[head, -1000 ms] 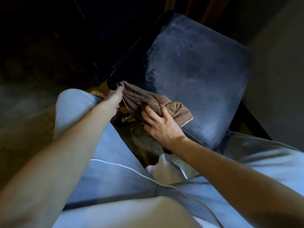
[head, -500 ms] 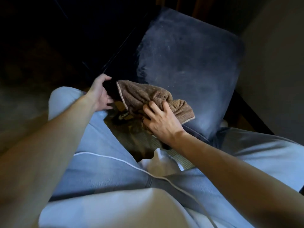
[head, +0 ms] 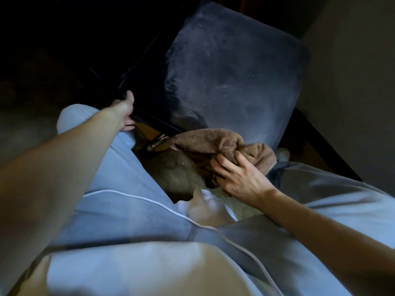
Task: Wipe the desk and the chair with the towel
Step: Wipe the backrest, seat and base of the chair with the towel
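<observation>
Blue trousers (head: 128, 178); woven mat (head: 181, 178)

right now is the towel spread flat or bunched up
Bunched up: the towel shows crumpled folds, and the right hand grips it.

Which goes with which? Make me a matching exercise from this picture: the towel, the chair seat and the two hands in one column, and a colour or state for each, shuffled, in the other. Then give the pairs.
Things
1. towel
2. chair seat
3. left hand
4. right hand

Colour or state
A. dark blue, with pale streaks
B. grips the dark chair frame
C. brown, bunched up at the seat's near edge
D. grips the bunched cloth

Pairs: 1-C, 2-A, 3-B, 4-D.
</observation>
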Demonstrator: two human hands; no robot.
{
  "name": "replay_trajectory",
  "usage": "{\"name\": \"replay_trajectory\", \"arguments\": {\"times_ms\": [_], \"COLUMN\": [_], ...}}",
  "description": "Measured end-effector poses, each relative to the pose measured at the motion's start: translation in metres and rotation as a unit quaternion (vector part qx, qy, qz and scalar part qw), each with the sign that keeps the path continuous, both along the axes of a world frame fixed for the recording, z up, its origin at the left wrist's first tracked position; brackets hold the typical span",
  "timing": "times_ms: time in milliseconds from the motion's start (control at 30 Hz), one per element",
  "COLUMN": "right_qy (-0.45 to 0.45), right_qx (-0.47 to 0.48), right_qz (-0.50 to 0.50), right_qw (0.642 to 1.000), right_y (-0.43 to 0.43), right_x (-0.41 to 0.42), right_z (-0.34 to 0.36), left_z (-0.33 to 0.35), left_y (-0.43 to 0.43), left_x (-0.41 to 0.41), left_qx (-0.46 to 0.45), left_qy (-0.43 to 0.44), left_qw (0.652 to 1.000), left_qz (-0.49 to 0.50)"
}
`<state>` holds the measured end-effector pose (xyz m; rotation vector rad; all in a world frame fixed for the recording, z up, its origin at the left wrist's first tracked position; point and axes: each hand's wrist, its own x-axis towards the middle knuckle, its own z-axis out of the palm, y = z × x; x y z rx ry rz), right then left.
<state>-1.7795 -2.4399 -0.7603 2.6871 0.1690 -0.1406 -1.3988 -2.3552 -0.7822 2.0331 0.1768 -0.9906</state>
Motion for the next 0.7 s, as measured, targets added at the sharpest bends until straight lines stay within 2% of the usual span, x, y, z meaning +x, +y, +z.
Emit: {"name": "replay_trajectory", "arguments": {"times_ms": [167,333,400,500,700], "right_qy": [0.001,-0.008,-0.009,0.055,0.005], "right_qx": [0.024,-0.009,-0.021,-0.063,-0.043], "right_qz": [-0.052,-0.066,-0.055,-0.014,0.018], "right_qw": [0.998,0.998,0.998,0.996,0.999], "right_y": [0.001,0.010,0.010,-0.003,0.000], "right_x": [-0.024,-0.029,-0.035,-0.037,0.007], "right_z": [0.010,0.021,0.022,0.013,-0.020], "left_z": [0.002,0.003,0.005,0.005,-0.003], "left_y": [0.001,0.012,0.015,0.016,0.017], "left_x": [-0.008,-0.005,-0.004,-0.003,-0.003], "left_qx": [-0.024,-0.053,-0.067,-0.081,-0.088], "left_qy": [0.001,0.034,0.041,0.045,0.041], "left_qw": [0.999,0.998,0.997,0.996,0.995], "left_qz": [0.028,0.007,-0.001,-0.002,-0.003]}}
